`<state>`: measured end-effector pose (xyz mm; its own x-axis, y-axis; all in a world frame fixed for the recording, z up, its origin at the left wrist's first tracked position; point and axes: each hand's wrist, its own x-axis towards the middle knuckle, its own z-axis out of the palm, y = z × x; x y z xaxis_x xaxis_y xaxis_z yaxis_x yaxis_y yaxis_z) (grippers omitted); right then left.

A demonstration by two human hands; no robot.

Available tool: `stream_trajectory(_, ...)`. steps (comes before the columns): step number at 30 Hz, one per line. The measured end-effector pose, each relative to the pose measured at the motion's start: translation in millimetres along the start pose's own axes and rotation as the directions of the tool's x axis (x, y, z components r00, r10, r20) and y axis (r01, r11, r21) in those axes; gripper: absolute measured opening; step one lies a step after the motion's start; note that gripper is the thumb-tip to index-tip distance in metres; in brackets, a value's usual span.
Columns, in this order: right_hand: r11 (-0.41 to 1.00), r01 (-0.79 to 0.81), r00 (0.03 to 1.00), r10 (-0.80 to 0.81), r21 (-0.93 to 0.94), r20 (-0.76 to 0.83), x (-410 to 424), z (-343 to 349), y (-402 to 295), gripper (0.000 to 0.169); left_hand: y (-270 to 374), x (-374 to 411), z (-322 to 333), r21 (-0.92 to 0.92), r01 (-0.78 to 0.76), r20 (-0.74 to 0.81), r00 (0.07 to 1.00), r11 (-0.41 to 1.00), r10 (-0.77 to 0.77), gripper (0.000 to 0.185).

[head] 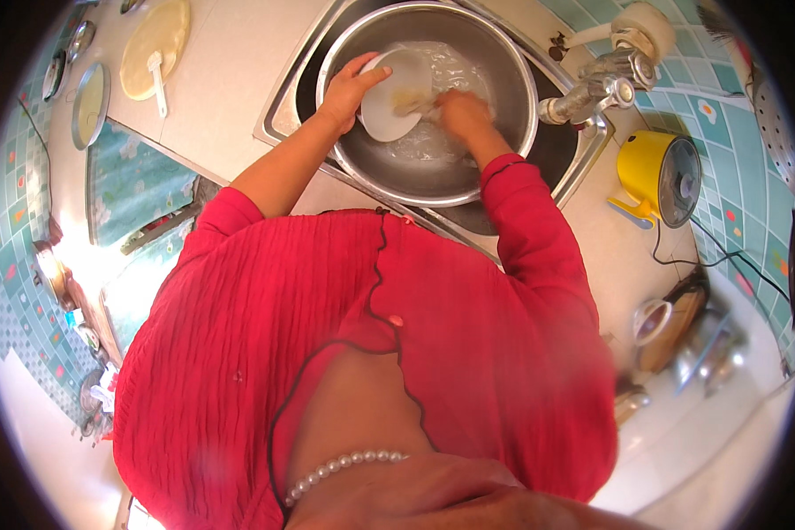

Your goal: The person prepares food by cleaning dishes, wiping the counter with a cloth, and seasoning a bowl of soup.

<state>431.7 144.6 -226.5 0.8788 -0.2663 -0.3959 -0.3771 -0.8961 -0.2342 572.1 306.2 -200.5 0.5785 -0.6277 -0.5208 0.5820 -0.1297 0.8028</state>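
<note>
A large round stainless-steel basin [513,132] sits over the sink [279,119], with clear water moving in its bottom. My left hand [346,93] grips the rim of a white bowl [385,124], which is tilted inside the basin, thumb over its edge. Just right of the bowl, my right hand [465,118] is blurred by motion. Its closed fingers hold a pale yellowish scrubber [411,103] against the bowl. The blur hides the scrubber's exact kind.
A metal tap [589,99] reaches over the basin's right side. Beyond it stands a yellow electric pot [642,175] with a cord. On the left counter lie a round board [152,36], a white-handled utensil [159,86] and a round dish [91,106].
</note>
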Motion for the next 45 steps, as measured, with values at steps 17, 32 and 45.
stream_trajectory(17,0.729,0.320,0.768,0.174,0.604,-0.617,-32.6,-46.6,-46.2,0.046,-2.5,-6.5,25.1,0.896,-0.394,0.249,0.828,0.204,0.502,0.080)
stream_trajectory(32,-0.691,-0.223,0.972,-0.109,0.687,0.206,6.3,10.1,37.3,0.043,69.0,-39.1,38.5,0.405,-0.567,0.409,0.814,0.718,0.412,0.057)
stream_trajectory(45,-0.970,-0.219,0.972,-0.226,0.104,-0.057,-33.8,14.4,-74.2,0.036,60.0,-25.3,50.5,-0.111,-0.407,0.129,0.899,0.907,0.419,0.066)
